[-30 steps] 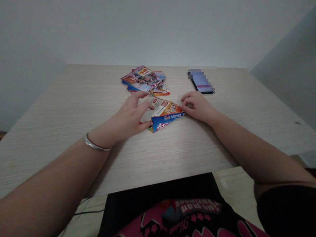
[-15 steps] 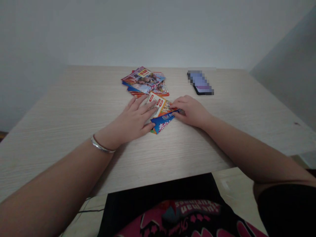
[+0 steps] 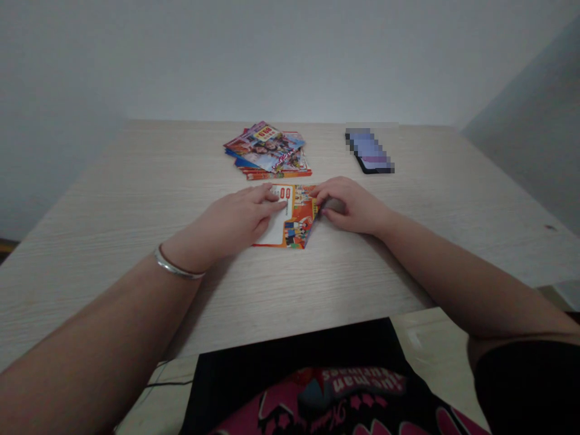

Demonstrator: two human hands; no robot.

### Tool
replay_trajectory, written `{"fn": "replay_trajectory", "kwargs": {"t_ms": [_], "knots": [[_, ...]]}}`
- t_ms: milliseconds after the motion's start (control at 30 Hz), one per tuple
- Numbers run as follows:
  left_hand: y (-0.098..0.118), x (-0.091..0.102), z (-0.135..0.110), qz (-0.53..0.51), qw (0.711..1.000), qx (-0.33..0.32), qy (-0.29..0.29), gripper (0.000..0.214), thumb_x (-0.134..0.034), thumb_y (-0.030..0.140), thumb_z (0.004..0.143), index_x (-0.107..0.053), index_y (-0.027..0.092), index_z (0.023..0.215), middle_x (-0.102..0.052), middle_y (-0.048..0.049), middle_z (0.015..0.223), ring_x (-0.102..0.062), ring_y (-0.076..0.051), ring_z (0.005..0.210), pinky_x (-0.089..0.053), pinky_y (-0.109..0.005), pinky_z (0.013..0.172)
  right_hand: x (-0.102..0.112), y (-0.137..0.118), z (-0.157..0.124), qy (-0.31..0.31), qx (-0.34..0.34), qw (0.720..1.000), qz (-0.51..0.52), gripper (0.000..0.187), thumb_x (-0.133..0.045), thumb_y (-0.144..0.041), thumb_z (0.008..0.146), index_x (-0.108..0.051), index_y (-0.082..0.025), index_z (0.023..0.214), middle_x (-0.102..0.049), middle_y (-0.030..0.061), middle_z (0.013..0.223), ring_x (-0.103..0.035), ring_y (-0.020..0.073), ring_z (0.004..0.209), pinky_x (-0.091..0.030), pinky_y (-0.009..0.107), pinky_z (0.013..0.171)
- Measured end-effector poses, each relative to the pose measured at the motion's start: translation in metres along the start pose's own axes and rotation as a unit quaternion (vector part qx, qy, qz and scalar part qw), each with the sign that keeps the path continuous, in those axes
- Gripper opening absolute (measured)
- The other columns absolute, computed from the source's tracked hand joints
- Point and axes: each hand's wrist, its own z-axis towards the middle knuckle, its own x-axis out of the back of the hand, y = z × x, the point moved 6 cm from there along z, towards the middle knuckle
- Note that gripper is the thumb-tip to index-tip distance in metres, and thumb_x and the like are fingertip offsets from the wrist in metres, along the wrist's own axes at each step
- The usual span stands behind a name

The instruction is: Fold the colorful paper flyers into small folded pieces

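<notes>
A folded paper leaflet (image 3: 294, 222), white and orange with small printed figures, lies flat on the table in front of me. My left hand (image 3: 240, 211) rests on its left part, fingers flat on the paper. My right hand (image 3: 348, 206) is at its right edge, with the fingertips pinched on the fold. A loose pile of colourful leaflets (image 3: 267, 151) lies just beyond, not touching either hand. A silver bangle (image 3: 174, 270) circles my left wrist.
A smartphone (image 3: 369, 152) with a pixelated screen lies face up at the far right of the wooden table (image 3: 136, 241). Walls close off the far side and the right. A dark printed shirt (image 3: 294, 386) and a thin cable show below the near edge.
The blue panel of the leaflet no longer shows, and the leaflet now lies folded with its orange and white side up. My left hand has moved flatter onto it.
</notes>
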Motion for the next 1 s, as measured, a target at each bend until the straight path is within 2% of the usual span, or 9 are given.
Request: {"fn": "replay_trajectory", "kwargs": {"t_ms": [100,200,300,433,567,733,867,933,1000], "knots": [[0.000,0.001,-0.001,0.032,0.999,0.024,-0.016,0.049,-0.036,0.028,0.102,-0.065,0.022,0.140,-0.063,-0.0100,0.145,-0.064,-0.026,0.127,-0.052,-0.040,0.108,0.005,0.000,-0.001,-0.005,0.014,1.000,0.022,0.009,-0.056,-0.023,0.086,-0.065,-0.025,0.089,-0.077,0.0066,0.100,-0.070,0.0249,0.099,-0.053,0.044,0.096],[-0.003,0.001,-0.002,0.065,0.996,0.054,-0.032,0.046,-0.037,0.032,0.103,-0.068,0.023,0.136,-0.068,-0.0113,0.136,-0.068,-0.027,0.113,-0.055,-0.040,0.096,0.006,0.003,-0.003,-0.029,0.016,0.999,0.015,0.018,-0.052,-0.028,0.094,-0.064,-0.024,0.081,-0.077,0.0060,0.093,-0.070,0.0229,0.093,-0.052,0.042,0.092],[-0.005,0.001,-0.002,0.072,0.996,0.050,-0.024,0.045,-0.040,0.033,0.102,-0.071,0.019,0.131,-0.070,-0.0155,0.132,-0.067,-0.031,0.115,-0.053,-0.045,0.098,0.007,0.010,-0.003,-0.039,0.002,0.999,-0.012,0.021,-0.062,-0.041,0.093,-0.066,-0.024,0.082,-0.077,0.0063,0.093,-0.070,0.0236,0.092,-0.052,0.043,0.091],[-0.006,-0.001,-0.002,0.072,0.997,0.033,-0.012,0.051,-0.039,0.038,0.102,-0.067,0.015,0.137,-0.065,-0.0178,0.143,-0.063,-0.037,0.123,-0.050,-0.051,0.104,0.007,0.020,-0.007,-0.041,-0.018,0.999,-0.024,0.033,-0.076,-0.047,0.083,-0.070,-0.022,0.103,-0.077,0.0102,0.112,-0.069,0.0287,0.105,-0.050,0.048,0.099],[-0.010,-0.004,-0.003,0.062,0.998,0.028,-0.009,0.056,-0.040,0.044,0.102,-0.058,0.017,0.147,-0.062,-0.0144,0.148,-0.061,-0.034,0.129,-0.045,-0.047,0.111,0.006,0.026,-0.012,-0.041,-0.025,0.999,-0.012,0.056,-0.080,-0.050,0.080,-0.068,-0.022,0.127,-0.073,0.0120,0.128,-0.066,0.0313,0.119,-0.047,0.050,0.107],[-0.020,-0.007,-0.005,0.022,0.998,0.046,-0.024,0.071,-0.046,0.052,0.096,-0.047,0.012,0.155,-0.058,-0.0166,0.153,-0.055,-0.035,0.138,-0.039,-0.046,0.118,0.005,0.027,-0.016,-0.048,-0.017,0.999,0.004,0.078,-0.082,-0.050,0.078,-0.057,-0.023,0.146,-0.069,0.0137,0.138,-0.064,0.0332,0.126,-0.045,0.053,0.112],[-0.029,-0.008,-0.006,-0.015,0.997,0.065,-0.028,0.086,-0.054,0.057,0.087,-0.041,0.010,0.158,-0.061,-0.0203,0.147,-0.057,-0.038,0.133,-0.042,-0.049,0.116,0.004,0.027,-0.018,-0.064,-0.004,0.998,0.000,0.074,-0.080,-0.051,0.081,-0.058,-0.025,0.148,-0.067,0.0124,0.141,-0.062,0.0320,0.129,-0.043,0.053,0.115],[-0.033,-0.008,-0.007,-0.038,0.997,0.067,-0.026,0.092,-0.058,0.058,0.083,-0.040,0.008,0.158,-0.059,-0.0220,0.149,-0.057,-0.038,0.135,-0.041,-0.049,0.118,0.003,0.027,-0.020,-0.071,0.007,0.997,-0.006,0.065,-0.077,-0.049,0.084,-0.062,-0.028,0.144,-0.068,0.0101,0.140,-0.061,0.0304,0.130,-0.043,0.052,0.116],[-0.035,-0.007,-0.007,-0.055,0.996,0.066,-0.028,0.089,-0.058,0.056,0.083,-0.042,0.009,0.157,-0.057,-0.0214,0.152,-0.057,-0.038,0.136,-0.041,-0.049,0.118,0.003,0.026,-0.021,-0.076,0.023,0.997,-0.011,0.050,-0.074,-0.045,0.088,-0.069,-0.031,0.135,-0.068,0.0085,0.139,-0.060,0.0290,0.131,-0.042,0.052,0.116]]}}
